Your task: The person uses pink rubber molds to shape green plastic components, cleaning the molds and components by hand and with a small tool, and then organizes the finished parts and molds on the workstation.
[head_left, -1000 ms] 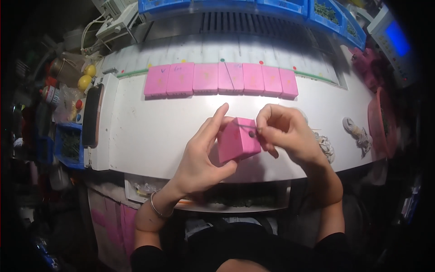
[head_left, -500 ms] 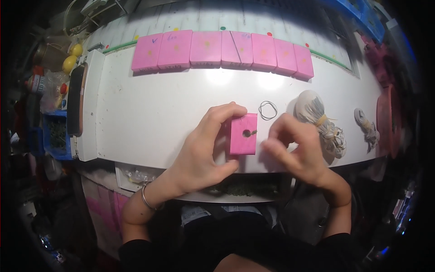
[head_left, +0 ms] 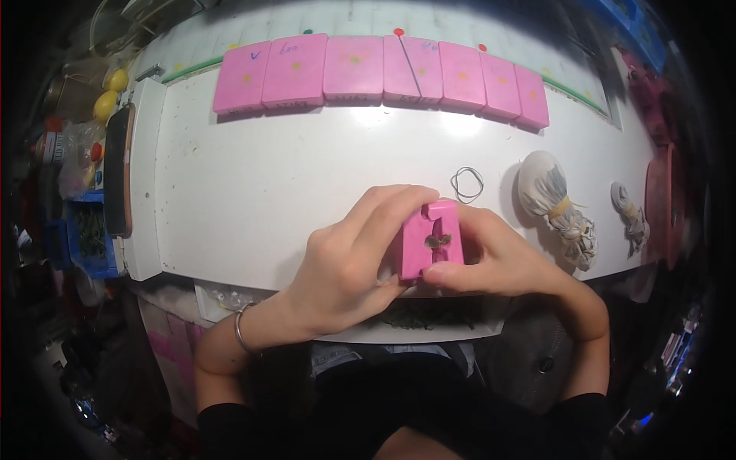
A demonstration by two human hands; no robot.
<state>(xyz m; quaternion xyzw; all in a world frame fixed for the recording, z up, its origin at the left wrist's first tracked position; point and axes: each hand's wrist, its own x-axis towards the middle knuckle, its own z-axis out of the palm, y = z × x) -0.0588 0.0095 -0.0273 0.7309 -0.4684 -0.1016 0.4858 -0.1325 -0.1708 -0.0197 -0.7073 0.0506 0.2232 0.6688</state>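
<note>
Both my hands hold one pink block mould (head_left: 429,241) upright over the near edge of the white table (head_left: 253,192). Its face shows a split down the middle and a small dark hole. My left hand (head_left: 349,257) wraps the mould's left side, fingers over its top. My right hand (head_left: 498,257) grips the right side, thumb under the front face. A row of several pink moulds (head_left: 383,73) lies along the table's far edge.
A loose rubber band (head_left: 466,184) lies just beyond the held mould. Two tied white cloth bundles (head_left: 556,203) (head_left: 632,207) sit at the right. A dark phone (head_left: 119,169) rests on a white ledge at the left, with yellow balls (head_left: 111,92) and blue bins (head_left: 84,238) beyond.
The mould has been turned so its split front face points at me, and both hands have closed in tighter around it. The view has tilted down toward the near table edge.
</note>
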